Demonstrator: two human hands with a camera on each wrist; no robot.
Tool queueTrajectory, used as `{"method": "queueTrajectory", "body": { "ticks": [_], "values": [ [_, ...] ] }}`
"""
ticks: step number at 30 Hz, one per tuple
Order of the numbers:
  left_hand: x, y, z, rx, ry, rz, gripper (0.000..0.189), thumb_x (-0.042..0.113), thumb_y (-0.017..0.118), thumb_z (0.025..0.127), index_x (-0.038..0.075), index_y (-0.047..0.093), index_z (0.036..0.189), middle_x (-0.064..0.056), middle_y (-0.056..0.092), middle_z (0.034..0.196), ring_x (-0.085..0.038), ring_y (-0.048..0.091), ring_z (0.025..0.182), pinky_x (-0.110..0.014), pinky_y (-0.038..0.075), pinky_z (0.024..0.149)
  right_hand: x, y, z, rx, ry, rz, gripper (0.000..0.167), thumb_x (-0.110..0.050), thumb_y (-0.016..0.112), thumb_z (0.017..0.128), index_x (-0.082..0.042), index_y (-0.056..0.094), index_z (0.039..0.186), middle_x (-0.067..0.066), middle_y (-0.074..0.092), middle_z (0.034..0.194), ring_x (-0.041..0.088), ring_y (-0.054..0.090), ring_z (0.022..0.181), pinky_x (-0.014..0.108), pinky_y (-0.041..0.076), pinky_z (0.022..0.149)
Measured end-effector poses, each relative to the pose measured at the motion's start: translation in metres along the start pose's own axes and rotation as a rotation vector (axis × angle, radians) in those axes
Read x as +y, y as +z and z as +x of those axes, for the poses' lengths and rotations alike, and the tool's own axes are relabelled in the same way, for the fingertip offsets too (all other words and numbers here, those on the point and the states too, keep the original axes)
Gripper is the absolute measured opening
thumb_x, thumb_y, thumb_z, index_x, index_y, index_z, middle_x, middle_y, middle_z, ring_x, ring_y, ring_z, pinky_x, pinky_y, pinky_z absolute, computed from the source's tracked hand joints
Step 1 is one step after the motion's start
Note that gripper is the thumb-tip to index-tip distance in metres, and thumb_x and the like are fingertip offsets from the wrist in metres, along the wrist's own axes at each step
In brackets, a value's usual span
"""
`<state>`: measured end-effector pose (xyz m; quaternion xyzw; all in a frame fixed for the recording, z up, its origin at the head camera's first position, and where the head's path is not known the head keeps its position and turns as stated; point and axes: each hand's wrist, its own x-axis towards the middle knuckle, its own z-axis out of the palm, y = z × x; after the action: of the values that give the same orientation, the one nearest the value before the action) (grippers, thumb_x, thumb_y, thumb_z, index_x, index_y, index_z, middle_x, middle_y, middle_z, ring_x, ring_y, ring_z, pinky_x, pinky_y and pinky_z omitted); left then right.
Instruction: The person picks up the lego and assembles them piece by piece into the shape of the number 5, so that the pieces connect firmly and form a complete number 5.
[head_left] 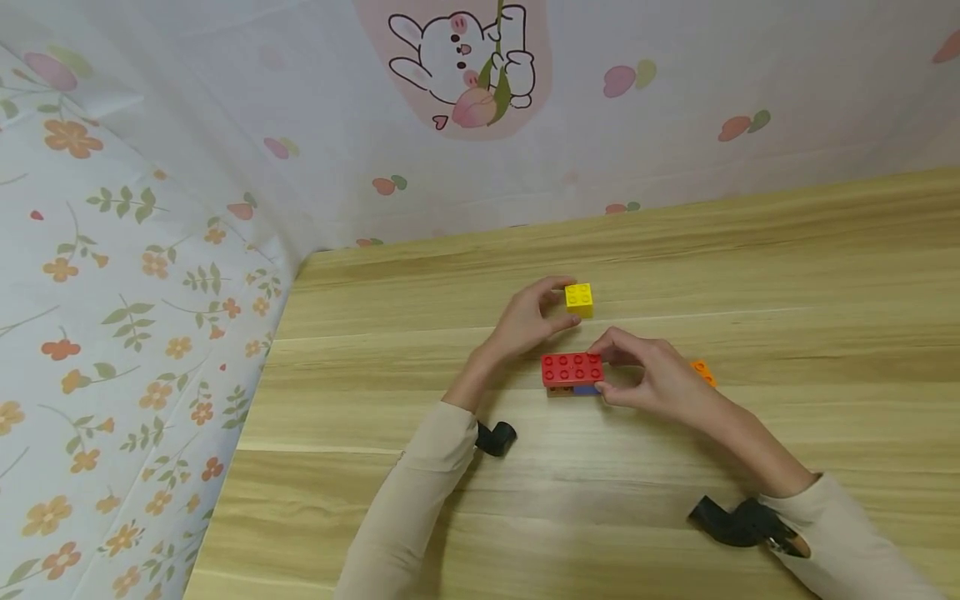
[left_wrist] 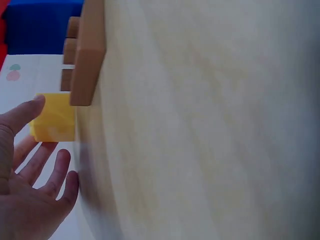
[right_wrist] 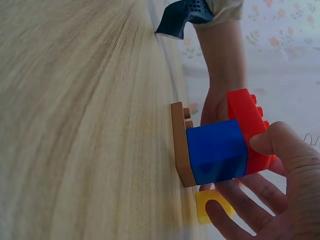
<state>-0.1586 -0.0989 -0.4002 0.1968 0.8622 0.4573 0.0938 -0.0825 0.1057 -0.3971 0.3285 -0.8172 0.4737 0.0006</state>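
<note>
A small yellow toy brick [head_left: 579, 300] stands on the table, and my left hand [head_left: 527, 318] pinches its left side between thumb and index finger. The left wrist view shows the thumb on the yellow brick [left_wrist: 56, 117] and the other fingers spread. My right hand [head_left: 660, 377] holds the right end of a long red brick [head_left: 562, 367] between thumb and fingers. Under the red brick sits a blue brick [right_wrist: 217, 150], on top of a flat brown brick [right_wrist: 182, 150] resting on the table. Brown studs show beside the blue brick.
An orange brick [head_left: 703, 372] lies partly hidden behind the right hand. Black wrist mounts [head_left: 497, 438] stick out from both sleeves. A patterned cloth [head_left: 315, 150] hangs behind the wooden table [head_left: 360, 375], and a floral cloth [head_left: 127, 333] covers the left side.
</note>
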Motion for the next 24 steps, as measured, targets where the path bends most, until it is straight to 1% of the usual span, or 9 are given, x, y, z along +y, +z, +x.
{"method": "queueTrajectory", "body": {
  "ticks": [3,5,9,13,20,24],
  "values": [
    [-0.001,0.001,0.001,0.017,0.008,0.007,0.046,0.013,0.070,0.084,0.009,0.055,0.127,-0.006,0.058,0.121,-0.018,0.055,0.106,-0.026,0.042,0.091,-0.001,0.000,0.000,-0.003,0.004,0.002,0.034,0.002,0.073,0.071,-0.011,0.058,0.099,0.000,0.064,0.096,0.021,0.065,0.089,0.038,0.053,0.076],
    [-0.001,-0.001,-0.001,0.041,0.014,0.003,0.043,0.013,0.069,0.084,0.009,0.056,0.125,-0.006,0.060,0.119,-0.018,0.056,0.104,-0.026,0.043,0.090,-0.002,0.000,0.001,-0.008,0.015,0.008,0.034,0.002,0.073,0.071,-0.010,0.058,0.099,0.000,0.065,0.096,0.022,0.064,0.089,0.039,0.053,0.077],
    [-0.001,-0.006,-0.007,0.087,0.021,-0.011,0.041,0.016,0.070,0.084,0.009,0.058,0.123,-0.005,0.061,0.115,-0.017,0.055,0.102,-0.027,0.044,0.088,-0.003,-0.001,0.001,-0.021,0.045,0.014,0.035,0.002,0.073,0.072,-0.010,0.057,0.100,0.001,0.065,0.097,0.022,0.064,0.090,0.040,0.052,0.078],
    [-0.001,-0.012,-0.013,0.118,0.031,-0.028,0.040,0.015,0.070,0.084,0.009,0.059,0.122,-0.004,0.061,0.116,-0.017,0.055,0.103,-0.028,0.043,0.090,-0.003,-0.001,0.001,-0.025,0.053,0.010,0.035,0.002,0.073,0.072,-0.010,0.057,0.101,0.002,0.065,0.098,0.023,0.064,0.091,0.041,0.052,0.079],
    [0.004,-0.024,-0.026,0.144,0.031,-0.047,0.040,0.017,0.069,0.085,0.011,0.059,0.123,-0.001,0.062,0.113,-0.017,0.055,0.103,-0.030,0.044,0.087,-0.002,-0.002,0.000,-0.024,0.050,0.000,0.037,0.001,0.075,0.071,-0.011,0.057,0.101,0.001,0.064,0.097,0.021,0.064,0.090,0.039,0.052,0.078],
    [0.009,-0.032,-0.035,0.146,0.046,-0.074,0.039,0.017,0.070,0.084,0.012,0.060,0.122,-0.002,0.062,0.110,-0.019,0.055,0.100,-0.033,0.046,0.081,-0.001,-0.001,0.000,-0.021,0.047,-0.007,0.037,0.001,0.075,0.071,-0.011,0.057,0.101,0.000,0.065,0.097,0.020,0.064,0.089,0.039,0.052,0.078]
  ]
}}
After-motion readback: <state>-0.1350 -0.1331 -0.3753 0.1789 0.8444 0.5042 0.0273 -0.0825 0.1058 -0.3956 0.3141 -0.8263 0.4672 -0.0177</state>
